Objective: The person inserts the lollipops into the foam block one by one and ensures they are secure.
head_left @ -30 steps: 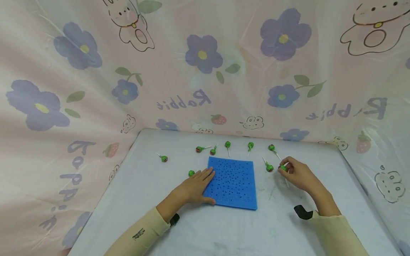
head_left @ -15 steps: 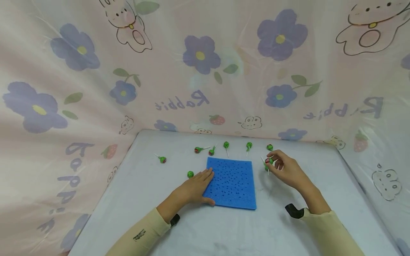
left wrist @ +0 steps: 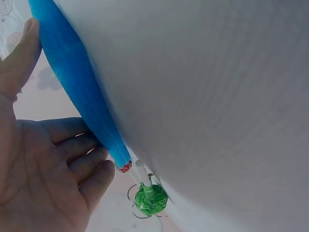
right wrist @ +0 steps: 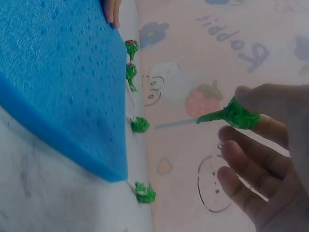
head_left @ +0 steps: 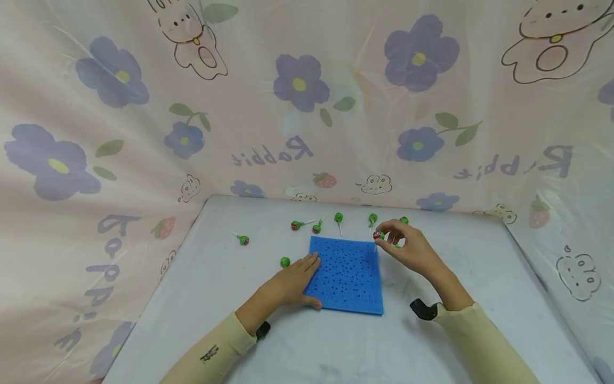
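A blue foam block (head_left: 344, 277) dotted with small holes lies on the table. My left hand (head_left: 290, 280) rests on its left edge, fingers spread and straight. Between thumb and forefinger my right hand (head_left: 408, 246) pinches a green-wrapped lollipop (right wrist: 239, 115) by its head, over the block's far right corner. In the right wrist view its stick points toward the block and its tip is free in the air. Another lollipop (left wrist: 151, 199) lies just beyond the left fingertips in the left wrist view.
Several more lollipops lie behind the block, among them one (head_left: 338, 217) near the back edge and one (head_left: 372, 218) to its right. A lone lollipop (head_left: 243, 240) lies at far left. One by the right hand is partly hidden. A patterned curtain (head_left: 307, 122) hangs behind the white table (head_left: 326, 346).
My right hand has lifted the lollipop from the table's right side and carried it left to the block's far right corner. The left hand stays on the block.
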`<state>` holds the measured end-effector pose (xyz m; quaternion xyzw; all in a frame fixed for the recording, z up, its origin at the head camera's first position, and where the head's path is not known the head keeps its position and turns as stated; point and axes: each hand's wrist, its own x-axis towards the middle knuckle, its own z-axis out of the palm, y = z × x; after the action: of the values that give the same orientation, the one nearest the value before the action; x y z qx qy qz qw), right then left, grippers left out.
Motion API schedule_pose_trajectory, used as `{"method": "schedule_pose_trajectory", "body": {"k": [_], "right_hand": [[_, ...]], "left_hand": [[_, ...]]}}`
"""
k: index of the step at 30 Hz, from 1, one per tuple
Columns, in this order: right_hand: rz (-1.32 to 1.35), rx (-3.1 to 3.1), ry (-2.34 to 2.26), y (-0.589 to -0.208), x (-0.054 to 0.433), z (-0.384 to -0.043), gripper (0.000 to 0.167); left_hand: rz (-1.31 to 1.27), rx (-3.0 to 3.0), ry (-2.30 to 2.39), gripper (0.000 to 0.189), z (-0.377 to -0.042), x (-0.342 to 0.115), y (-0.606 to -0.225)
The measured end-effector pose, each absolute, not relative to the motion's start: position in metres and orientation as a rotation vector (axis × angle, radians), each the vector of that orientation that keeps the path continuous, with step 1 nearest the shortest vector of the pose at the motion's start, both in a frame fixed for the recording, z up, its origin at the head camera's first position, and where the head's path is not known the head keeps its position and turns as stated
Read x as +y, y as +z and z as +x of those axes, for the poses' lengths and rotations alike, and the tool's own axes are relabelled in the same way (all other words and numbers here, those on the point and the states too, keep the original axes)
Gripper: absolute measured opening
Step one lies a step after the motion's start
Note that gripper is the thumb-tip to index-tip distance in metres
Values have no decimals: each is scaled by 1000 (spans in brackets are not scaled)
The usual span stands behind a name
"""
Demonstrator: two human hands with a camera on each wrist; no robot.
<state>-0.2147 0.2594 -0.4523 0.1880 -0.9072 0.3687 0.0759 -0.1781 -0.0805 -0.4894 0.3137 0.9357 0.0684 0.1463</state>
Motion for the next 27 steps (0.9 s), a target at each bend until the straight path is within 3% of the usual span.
{"method": "schedule_pose_trajectory", "body": {"k": [27], "right_hand": [[747, -2668, 1229, -472, 203, -236, 33]], "left_hand": [[909, 2692, 204, 115, -179, -83, -491]]}}
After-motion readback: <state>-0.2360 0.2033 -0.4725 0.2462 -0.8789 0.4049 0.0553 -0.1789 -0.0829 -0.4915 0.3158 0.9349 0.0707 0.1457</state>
